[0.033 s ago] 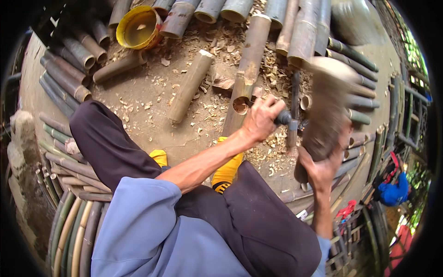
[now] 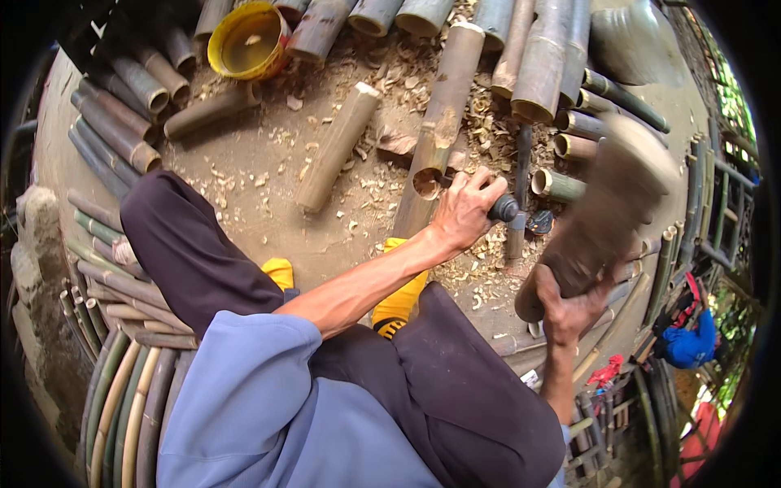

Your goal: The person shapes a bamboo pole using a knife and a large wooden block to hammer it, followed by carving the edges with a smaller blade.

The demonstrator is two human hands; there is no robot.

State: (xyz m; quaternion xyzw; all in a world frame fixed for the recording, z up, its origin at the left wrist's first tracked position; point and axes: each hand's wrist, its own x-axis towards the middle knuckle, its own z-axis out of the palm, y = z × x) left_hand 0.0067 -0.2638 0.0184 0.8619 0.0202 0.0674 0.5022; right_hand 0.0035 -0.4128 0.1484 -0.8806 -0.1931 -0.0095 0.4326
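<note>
My left hand point(image 2: 468, 210) is closed around a chisel with a dark, rounded handle end point(image 2: 504, 208). The blade is mostly hidden by my fingers and points left, toward the cut opening of a brown bamboo tube point(image 2: 447, 106). That tube lies lengthwise in front of me, its near end beside my left hand. To the right of the chisel, my right hand point(image 2: 569, 309) grips a thick wooden mallet point(image 2: 598, 215). Motion blurs the mallet, its pale end raised away from the chisel handle. A loose bamboo piece point(image 2: 338, 150) rests on the ground left of the tube.
Pale shavings point(image 2: 366, 195) litter the ground. A yellow bucket point(image 2: 213, 57) holding liquid stands far left. Cut bamboo tubes point(image 2: 541, 65) lie around the far side and right. Bamboo poles point(image 2: 122, 407) lie at lower left. A person in blue point(image 2: 691, 337) is off to the right.
The mallet in my right hand has swung to the right, farther from the chisel. My left hand stays at the bamboo tube with the chisel.
</note>
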